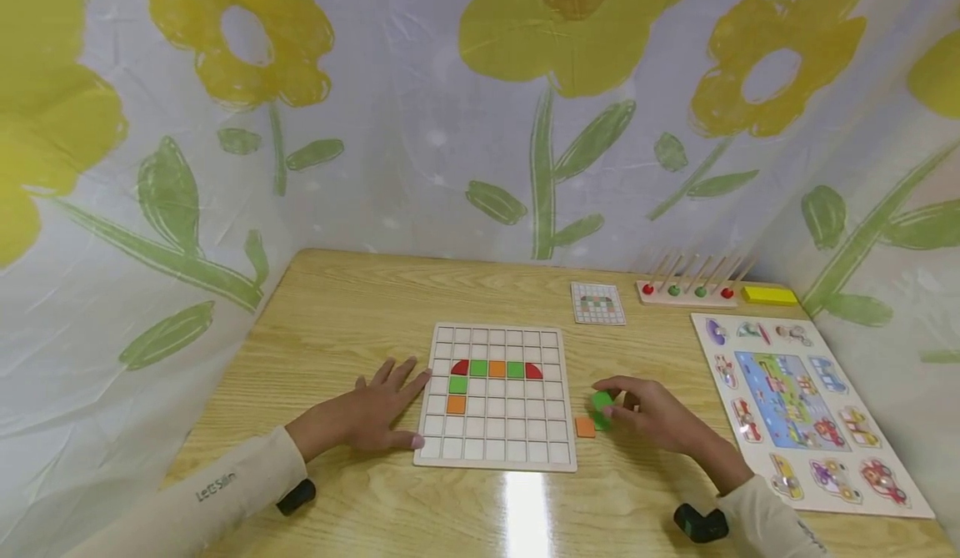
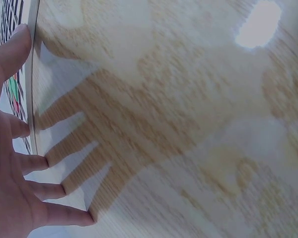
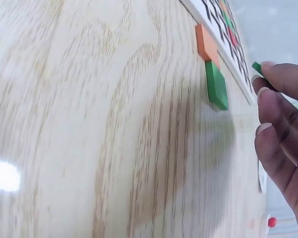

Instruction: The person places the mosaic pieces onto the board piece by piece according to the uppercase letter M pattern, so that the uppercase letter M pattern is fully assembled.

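A white grid board lies on the wooden table, with red, green and orange pieces set in a row and two more, green and orange, below its left part. My left hand rests with spread fingers along the board's left edge, thumb at its lower corner. Just right of the board, my right hand pinches a green square tile between thumb and fingers. Beneath it an orange tile and another green tile lie end to end on the table beside the board.
Behind the board lies a small pattern card. A peg rack with red and green beads stands at the back right, beside a yellow block. A picture puzzle board covers the right side. A flowered curtain encloses the table.
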A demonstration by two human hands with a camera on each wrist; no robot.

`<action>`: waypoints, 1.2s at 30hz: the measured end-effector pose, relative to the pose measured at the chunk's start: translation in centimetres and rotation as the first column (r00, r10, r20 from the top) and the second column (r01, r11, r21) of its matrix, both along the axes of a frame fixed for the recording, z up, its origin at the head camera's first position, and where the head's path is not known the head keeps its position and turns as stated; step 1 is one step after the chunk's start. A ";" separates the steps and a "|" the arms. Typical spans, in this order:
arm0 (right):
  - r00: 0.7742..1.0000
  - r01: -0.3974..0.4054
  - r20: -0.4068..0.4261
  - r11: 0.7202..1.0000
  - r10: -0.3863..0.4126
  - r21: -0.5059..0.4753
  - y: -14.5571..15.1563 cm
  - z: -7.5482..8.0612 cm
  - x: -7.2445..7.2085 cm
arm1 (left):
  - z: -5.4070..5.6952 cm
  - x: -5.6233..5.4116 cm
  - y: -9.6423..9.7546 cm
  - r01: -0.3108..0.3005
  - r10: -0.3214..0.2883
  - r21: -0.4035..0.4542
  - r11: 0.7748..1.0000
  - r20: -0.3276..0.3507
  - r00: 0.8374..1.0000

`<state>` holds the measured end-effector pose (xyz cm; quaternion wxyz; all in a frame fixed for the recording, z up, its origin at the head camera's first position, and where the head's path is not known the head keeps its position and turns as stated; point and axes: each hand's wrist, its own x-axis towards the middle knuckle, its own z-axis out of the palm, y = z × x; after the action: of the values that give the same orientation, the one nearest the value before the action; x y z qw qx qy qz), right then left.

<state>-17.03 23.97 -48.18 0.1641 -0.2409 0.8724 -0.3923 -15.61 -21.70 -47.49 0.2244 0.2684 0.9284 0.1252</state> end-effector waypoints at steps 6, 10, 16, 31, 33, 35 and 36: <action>1.000 -0.012 -0.026 0.999 0.011 -0.048 -0.7 -0.2 0.1 | -0.1 0.1 0.1 -0.015 0.015 0.001 1.000 0.010 1.000; 1.000 -0.009 -0.022 0.998 0.007 -0.065 -1.1 -0.2 0.1 | -0.3 0.2 0.1 -0.023 0.023 -0.003 1.000 0.014 1.000; 1.000 0.006 -0.002 0.996 -0.007 -0.088 -1.6 0.0 0.0 | -0.3 0.2 0.1 -0.011 0.011 0.006 1.000 0.009 1.000; 0.997 -0.011 0.078 0.982 0.026 -0.189 -3.7 0.0 -0.7 | -0.2 0.0 0.1 -0.014 0.014 0.001 1.000 0.001 1.000; 0.996 -0.017 0.078 0.979 0.033 -0.202 -4.0 0.0 -0.8 | -0.1 0.0 0.1 -0.012 0.012 0.004 1.000 0.000 1.000; 0.996 -0.022 0.079 0.977 0.039 -0.211 -4.4 -0.1 -0.9 | -0.1 0.0 0.1 -0.011 0.011 0.005 1.000 -0.002 1.000; 0.996 -0.024 0.078 0.976 0.042 -0.214 -4.6 -0.2 -0.9 | 0.0 0.1 0.1 -0.011 0.011 0.004 1.000 -0.003 1.000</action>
<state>-17.89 19.38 -48.33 0.1795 -0.2554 0.8138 -0.4902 -15.55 -21.63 -47.52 0.2216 0.2642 0.9299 0.1278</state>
